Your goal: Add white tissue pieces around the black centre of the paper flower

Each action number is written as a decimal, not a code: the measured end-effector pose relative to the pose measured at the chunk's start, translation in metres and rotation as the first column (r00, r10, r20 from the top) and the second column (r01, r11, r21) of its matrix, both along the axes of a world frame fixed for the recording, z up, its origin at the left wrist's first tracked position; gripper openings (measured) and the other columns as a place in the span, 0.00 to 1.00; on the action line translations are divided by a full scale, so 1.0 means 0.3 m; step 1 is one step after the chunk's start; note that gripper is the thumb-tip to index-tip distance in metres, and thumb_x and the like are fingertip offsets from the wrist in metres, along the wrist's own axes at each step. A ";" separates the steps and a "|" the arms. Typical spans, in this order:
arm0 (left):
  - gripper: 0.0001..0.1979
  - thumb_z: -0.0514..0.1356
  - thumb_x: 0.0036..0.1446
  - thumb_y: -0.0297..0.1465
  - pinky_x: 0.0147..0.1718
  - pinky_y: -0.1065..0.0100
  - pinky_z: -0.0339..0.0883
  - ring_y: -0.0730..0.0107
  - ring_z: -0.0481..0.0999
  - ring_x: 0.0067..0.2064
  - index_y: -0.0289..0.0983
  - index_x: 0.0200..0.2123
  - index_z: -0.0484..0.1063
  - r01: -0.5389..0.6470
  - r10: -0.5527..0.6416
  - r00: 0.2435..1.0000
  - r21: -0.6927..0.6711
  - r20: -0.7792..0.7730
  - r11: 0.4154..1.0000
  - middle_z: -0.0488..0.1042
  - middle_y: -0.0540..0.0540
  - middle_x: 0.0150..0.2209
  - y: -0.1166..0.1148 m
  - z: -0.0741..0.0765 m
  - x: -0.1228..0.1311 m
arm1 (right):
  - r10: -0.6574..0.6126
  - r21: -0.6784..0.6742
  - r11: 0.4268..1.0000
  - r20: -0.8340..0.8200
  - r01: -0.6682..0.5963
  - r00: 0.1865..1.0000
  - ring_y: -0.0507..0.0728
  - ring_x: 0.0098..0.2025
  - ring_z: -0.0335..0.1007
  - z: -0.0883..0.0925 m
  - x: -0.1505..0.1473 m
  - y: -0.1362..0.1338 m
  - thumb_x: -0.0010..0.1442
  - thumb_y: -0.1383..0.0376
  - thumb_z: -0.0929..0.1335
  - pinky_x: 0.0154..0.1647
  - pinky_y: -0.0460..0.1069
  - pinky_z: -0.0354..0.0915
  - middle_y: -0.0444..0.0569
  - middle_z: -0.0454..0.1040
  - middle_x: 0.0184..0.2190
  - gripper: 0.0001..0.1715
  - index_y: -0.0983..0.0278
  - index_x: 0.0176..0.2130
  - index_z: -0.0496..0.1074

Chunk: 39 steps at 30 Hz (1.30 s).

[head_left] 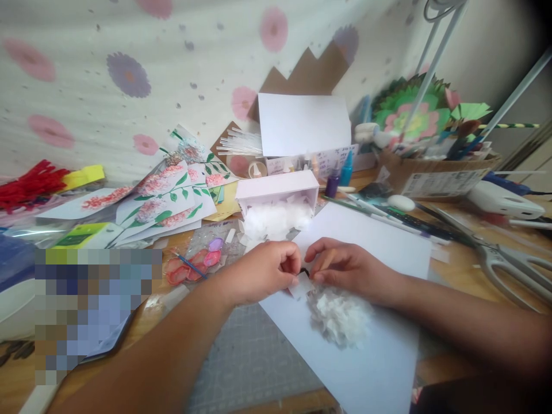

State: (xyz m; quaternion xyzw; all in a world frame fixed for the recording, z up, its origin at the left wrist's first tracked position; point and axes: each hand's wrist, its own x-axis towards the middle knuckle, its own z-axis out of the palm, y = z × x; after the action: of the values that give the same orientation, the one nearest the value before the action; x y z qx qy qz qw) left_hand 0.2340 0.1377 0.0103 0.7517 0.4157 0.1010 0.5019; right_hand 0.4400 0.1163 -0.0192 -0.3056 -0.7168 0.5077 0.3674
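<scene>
Flower-patterned wall [129,75] behind cluttered desk [457,270]

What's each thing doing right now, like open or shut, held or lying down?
Left hand, pinching the small black piece.
Right hand, pinching it too.
White scrap, under the fingertips, on the white sheet.
Fluffy white pile, loose on the sheet.
White box, on its side, open, fluff spilling out.
Scissors, lying flat.
Blue bottle, upright.

The table [457,261] holds one white paper sheet [379,241], one white box [278,188], two heaps of white tissue scraps [342,316], one small black piece [304,271], one pair of scissors [486,256], two small bottles [332,184] and one glue gun [502,201].
</scene>
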 end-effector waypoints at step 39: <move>0.06 0.52 0.49 0.29 0.22 0.75 0.56 0.74 0.68 0.28 0.40 0.29 0.69 0.124 -0.060 0.962 0.234 -0.265 0.964 0.71 0.53 0.26 -0.005 0.032 -0.006 | -0.005 0.365 0.931 0.096 -0.031 0.995 0.53 0.41 0.66 0.017 -0.010 -0.012 0.61 0.64 0.64 0.40 0.47 0.65 0.52 0.69 0.36 0.10 0.67 0.33 0.73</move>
State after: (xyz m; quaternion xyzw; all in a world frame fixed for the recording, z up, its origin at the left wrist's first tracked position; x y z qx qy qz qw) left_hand 0.2321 0.1361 0.0200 0.8340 0.4254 0.0308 0.3501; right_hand 0.4371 0.1127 -0.0143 -0.2510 -0.8176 0.3526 0.3798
